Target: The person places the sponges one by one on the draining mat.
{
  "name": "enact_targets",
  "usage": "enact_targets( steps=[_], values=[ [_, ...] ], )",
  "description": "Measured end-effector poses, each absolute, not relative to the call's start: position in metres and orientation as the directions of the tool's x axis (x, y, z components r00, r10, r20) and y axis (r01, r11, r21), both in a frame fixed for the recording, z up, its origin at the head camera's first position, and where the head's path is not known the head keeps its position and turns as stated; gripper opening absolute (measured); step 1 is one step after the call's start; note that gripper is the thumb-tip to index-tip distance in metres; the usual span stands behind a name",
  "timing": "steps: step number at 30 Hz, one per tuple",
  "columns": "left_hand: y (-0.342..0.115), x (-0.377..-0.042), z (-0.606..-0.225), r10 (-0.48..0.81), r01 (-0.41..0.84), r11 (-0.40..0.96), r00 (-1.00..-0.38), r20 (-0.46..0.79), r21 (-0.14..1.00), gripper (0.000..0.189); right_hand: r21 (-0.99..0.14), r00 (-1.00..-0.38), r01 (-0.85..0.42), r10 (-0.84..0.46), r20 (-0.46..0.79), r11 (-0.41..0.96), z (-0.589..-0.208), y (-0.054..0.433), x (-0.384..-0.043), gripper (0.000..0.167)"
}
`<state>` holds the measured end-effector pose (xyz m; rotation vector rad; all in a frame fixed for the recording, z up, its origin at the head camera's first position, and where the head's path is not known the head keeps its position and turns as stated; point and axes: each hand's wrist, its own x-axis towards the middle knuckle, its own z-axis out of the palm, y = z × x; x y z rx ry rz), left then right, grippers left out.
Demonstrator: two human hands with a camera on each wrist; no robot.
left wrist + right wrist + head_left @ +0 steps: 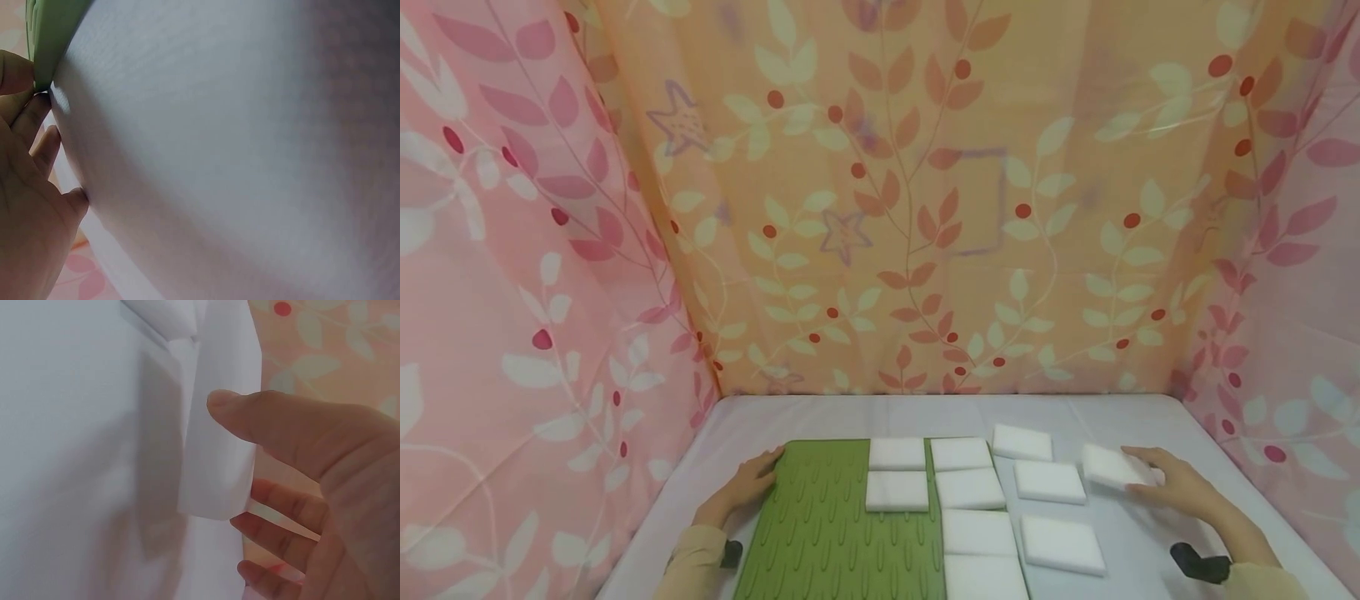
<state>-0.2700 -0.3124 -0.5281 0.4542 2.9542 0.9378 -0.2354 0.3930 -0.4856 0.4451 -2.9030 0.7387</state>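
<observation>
My right hand (1172,479) pinches a white foam block (1107,467) at the right, its thumb on one broad face and its fingers behind. The right wrist view shows that block (222,425) tilted up, its shadow falling on the white surface. My left hand (748,483) rests at the far left corner of a green ridged mat (820,517); in the left wrist view its fingertips touch the mat's edge (53,44). Two white blocks (897,490) lie on the mat. Several more stand in a column along its right edge, including this block (977,532).
Three loose white blocks lie right of the column: a far one (1022,442), a middle one (1050,482) and a near one (1062,544). A white-covered table (1135,408) bears everything. Patterned curtains (910,208) enclose it behind and on both sides.
</observation>
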Motion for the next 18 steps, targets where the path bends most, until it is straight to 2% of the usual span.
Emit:
enact_targets(
  steps=[4, 18],
  values=[
    [-0.313, -0.270, -0.528, 0.280, 0.278, 0.779, -0.956, 0.084, 0.562, 0.052, -0.448, -0.951, -0.304, -0.238, 0.198, 0.841, -0.482, 0.390, -0.236, 0.064],
    [-0.314, -0.272, -0.532, 0.292, 0.289, 0.777, -0.953, 0.087, 0.559, 0.052, -0.414, -0.976, -0.215, -0.179, 0.124, 0.885, -0.472, 0.367, -0.240, 0.072]
  ],
)
